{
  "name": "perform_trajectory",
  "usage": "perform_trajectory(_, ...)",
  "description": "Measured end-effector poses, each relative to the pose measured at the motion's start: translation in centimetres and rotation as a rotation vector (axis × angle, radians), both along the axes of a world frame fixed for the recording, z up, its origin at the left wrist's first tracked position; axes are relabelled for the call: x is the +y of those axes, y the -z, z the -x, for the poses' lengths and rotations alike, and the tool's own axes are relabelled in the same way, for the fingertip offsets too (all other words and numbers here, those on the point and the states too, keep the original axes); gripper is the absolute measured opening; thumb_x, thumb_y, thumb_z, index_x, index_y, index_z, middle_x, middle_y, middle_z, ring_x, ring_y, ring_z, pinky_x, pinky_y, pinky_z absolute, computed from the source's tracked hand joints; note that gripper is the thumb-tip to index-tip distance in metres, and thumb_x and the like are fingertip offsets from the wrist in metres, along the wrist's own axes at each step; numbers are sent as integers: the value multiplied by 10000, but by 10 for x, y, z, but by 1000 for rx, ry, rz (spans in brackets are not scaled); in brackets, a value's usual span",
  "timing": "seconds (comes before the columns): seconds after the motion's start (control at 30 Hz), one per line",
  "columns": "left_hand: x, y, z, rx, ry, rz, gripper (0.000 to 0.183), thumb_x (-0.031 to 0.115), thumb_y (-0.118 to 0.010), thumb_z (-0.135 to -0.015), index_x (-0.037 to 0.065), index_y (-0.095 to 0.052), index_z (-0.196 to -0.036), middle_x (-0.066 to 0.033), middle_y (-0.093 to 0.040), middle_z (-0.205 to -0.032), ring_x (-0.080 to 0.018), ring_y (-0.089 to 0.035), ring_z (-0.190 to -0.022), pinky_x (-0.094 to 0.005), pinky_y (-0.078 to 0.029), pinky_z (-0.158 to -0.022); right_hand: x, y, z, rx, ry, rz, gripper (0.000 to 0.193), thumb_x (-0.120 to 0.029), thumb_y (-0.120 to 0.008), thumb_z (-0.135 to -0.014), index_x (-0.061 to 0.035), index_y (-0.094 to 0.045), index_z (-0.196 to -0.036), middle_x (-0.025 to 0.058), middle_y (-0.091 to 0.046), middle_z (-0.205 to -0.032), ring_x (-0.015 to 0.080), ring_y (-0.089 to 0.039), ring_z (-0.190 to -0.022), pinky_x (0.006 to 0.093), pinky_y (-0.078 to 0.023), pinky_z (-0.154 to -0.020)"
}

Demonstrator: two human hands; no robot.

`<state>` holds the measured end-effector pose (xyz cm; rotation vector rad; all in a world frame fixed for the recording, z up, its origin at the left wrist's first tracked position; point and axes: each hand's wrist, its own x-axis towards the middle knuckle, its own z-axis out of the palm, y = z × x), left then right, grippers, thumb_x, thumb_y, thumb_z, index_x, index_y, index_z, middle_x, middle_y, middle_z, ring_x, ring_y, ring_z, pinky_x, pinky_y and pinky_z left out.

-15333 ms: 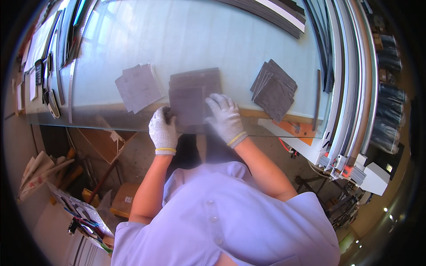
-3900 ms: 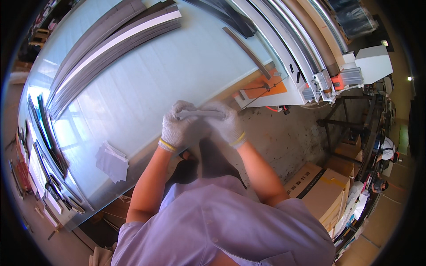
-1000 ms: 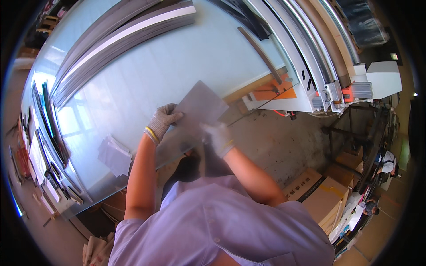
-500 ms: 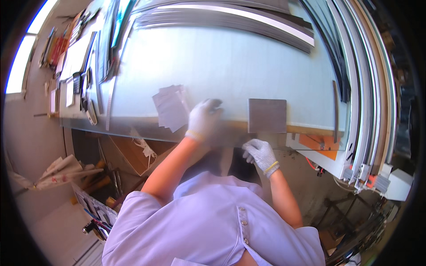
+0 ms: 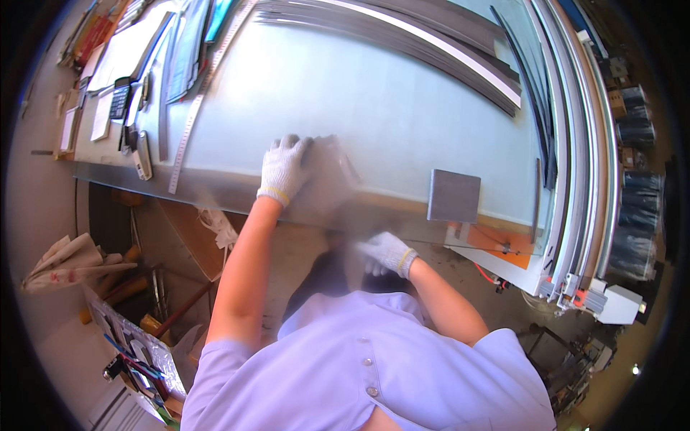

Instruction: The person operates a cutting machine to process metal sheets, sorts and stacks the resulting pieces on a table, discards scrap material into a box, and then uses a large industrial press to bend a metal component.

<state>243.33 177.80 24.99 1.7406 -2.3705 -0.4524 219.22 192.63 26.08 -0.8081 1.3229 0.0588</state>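
Observation:
My left hand (image 5: 284,169), in a white knit glove, is at the left side of a loose pile of thin grey sheets (image 5: 327,169) near the table's front edge. Its fingers are bent against the pile, which is smeared by motion. Just off the table edge, my gloved right hand (image 5: 388,253) points leftward with its fingers drawn together. A dark blur lies beyond its fingertips, and what they pinch cannot be made out. To the right, a squared stack of dark grey sheets (image 5: 454,195) lies at the table's front edge, touched by neither hand.
Long grey strips (image 5: 402,43) lie across the far side of the glass-topped table (image 5: 237,93). A steel ruler (image 5: 194,108), a calculator (image 5: 121,98) and papers are at the left. Metal rails (image 5: 586,158) run along the right. Below the edge stands a cardboard box (image 5: 190,237).
My left hand has moved left onto the loose sheets, and the pile has shifted right. My right hand has moved left, away from the squared stack. The whole view has turned slightly.

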Motion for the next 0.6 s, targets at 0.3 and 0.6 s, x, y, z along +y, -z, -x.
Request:
perform_trajectory(0.3,115,6,84,74,67,-206,815,286,-815,-680,91,-460,-1387,-170,-574,-1073,-355,-580,-986,-447,-473,-875,82,41,22,-124,798,121,242,-225,-631,-924,-8,-687,-833,100,-644,-696,181,-595,-561,298,-484,-562)
perform_trajectory(0.6,76,-30,81,895,65,-523,813,-60,-652,-733,54,-352,-1480,-129,-616,-1205,-211,-547,-1164,-345,-395,-1055,21,-10,44,256,490,1178,233,-27,-659,-851,16,-672,-1079,176,-695,-1061,283,-676,-972,348,-517,-858)
